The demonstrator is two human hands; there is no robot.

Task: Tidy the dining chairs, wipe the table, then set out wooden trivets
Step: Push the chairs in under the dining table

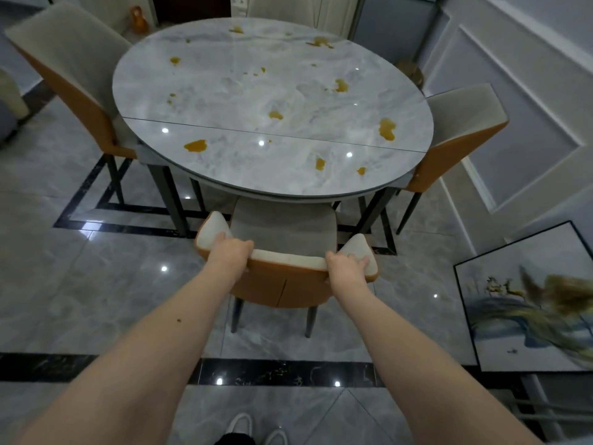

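Near chair (282, 242), lower centre of frame: grey seat partly under the table edge, orange back shell, pale top rail. Left hand (229, 255) grips the rail's left end, fingers curled over the top. Right hand (345, 268) grips the rail's right end, likewise curled round it.
Round marble-look table (224, 91), upper centre: amber spills (195, 145) scattered across the top.
Left chair (73, 78), upper left, set against the table.
Right chair (465, 130), right of centre, set against the table.
Framed painting (526, 303), lower right, leaning against the wall.
Orange vase (138, 19), top left, on the floor.
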